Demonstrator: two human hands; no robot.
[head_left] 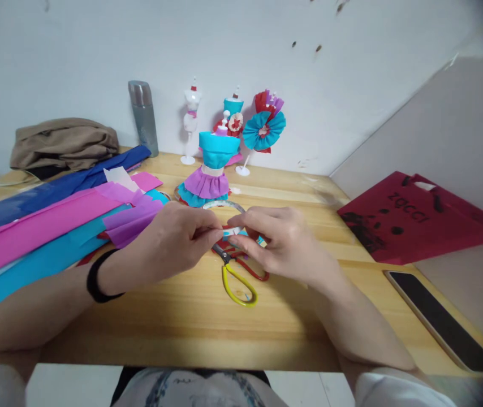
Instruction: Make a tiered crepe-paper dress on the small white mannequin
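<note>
My left hand (pixel 169 237) and my right hand (pixel 279 240) meet over the middle of the table, fingertips pinched. Between them they hold a small white strip (pixel 231 231), one end in each hand; its material I cannot make out. Just below lie scissors (pixel 225 257) with one yellow and one red handle, their blades partly hidden by my fingers. Behind the hands is a pale ring (pixel 214 206), partly covered. Beyond it stands a mini dress form (pixel 219 148) in a turquoise top and a purple and turquoise ruffled skirt.
Crepe paper sheets (pixel 50 217) in several colours cover the left side. Along the wall stand a grey flask (pixel 145 121), a white mini mannequin (pixel 191 107) and a turquoise paper rosette (pixel 264 131). A red bag (pixel 419 217) and a phone (pixel 436 316) are at the right.
</note>
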